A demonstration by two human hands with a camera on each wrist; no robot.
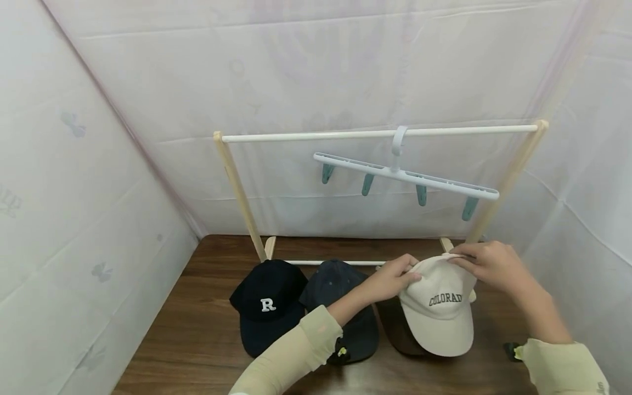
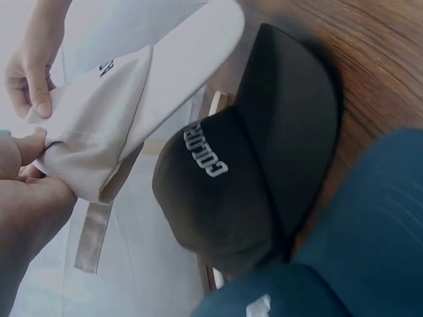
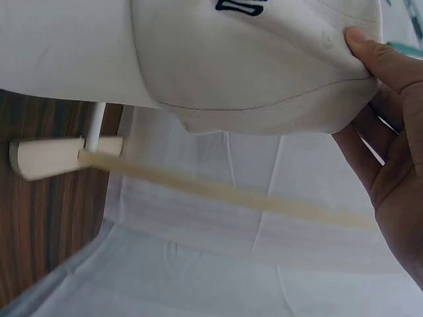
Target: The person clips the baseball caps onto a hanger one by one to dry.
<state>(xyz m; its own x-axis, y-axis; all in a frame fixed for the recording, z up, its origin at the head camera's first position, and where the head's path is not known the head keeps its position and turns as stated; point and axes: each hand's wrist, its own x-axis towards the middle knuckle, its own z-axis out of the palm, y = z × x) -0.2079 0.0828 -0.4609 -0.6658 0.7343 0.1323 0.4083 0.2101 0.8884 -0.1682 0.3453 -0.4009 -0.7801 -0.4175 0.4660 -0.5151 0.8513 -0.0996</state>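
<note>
Both hands hold a cream cap (image 1: 441, 307) lettered COLORADO, raised in front of the rack with its brim downward. My left hand (image 1: 392, 278) pinches the crown's left side, and in the left wrist view its thumb presses the folded fabric. At the crown's top right, my right hand (image 1: 494, 265) grips the cloth between thumb and fingers; the right wrist view shows the thumb (image 3: 370, 53) on the crown. A strap (image 2: 94, 238) dangles from the cream cap. Behind it lies a dark brown cap (image 2: 218, 191) with pale lettering, mostly hidden in the head view.
A white clip hanger (image 1: 395, 173) with teal clips (image 1: 367, 185) hangs tilted from the rack's white bar (image 1: 306, 136). A navy cap (image 1: 271, 307) marked R and a dark grey cap (image 1: 362, 329) sit left on the wooden table (image 1: 197, 329). White cloth walls (image 1: 99, 219) surround it.
</note>
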